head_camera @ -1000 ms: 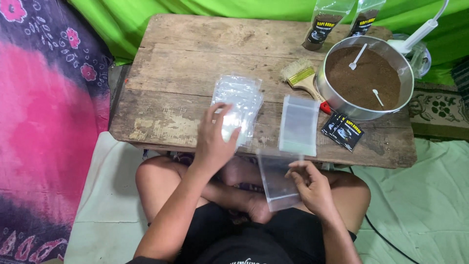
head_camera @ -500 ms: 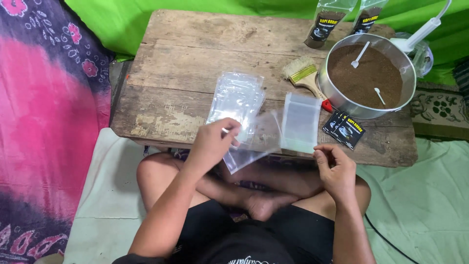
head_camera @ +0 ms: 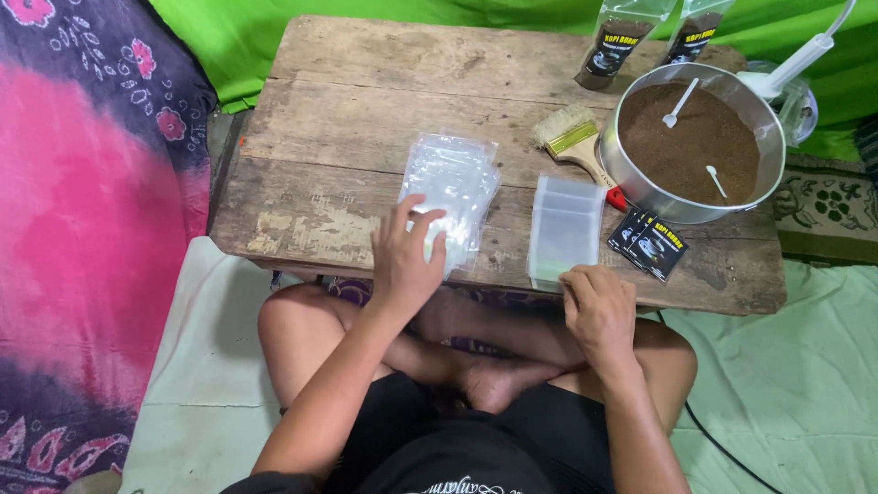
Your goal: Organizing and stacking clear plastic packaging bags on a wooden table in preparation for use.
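Note:
I sit cross-legged at a low wooden table [head_camera: 366, 110]. My left hand [head_camera: 407, 258] lies with fingers spread on the near end of a pile of clear plastic bags [head_camera: 455, 174] at the table's middle. My right hand [head_camera: 599, 306] is at the table's front edge, fingers curled, touching the near edge of a second, neater stack of clear pouches [head_camera: 567, 224]. Whether it pinches a pouch is hard to tell; nothing shows inside it.
A metal bowl [head_camera: 631, 178] of brown powder with two white spoons stands at the right. Beside it lie a brush [head_camera: 572, 137] and black sachets [head_camera: 651, 245]. Two filled pouches [head_camera: 611, 46] stand at the back. A pink and purple cloth [head_camera: 82, 229] hangs on the left.
The clear bag held over my lap has gone up onto the left pile with my left hand. My right hand has risen to the table's front edge.

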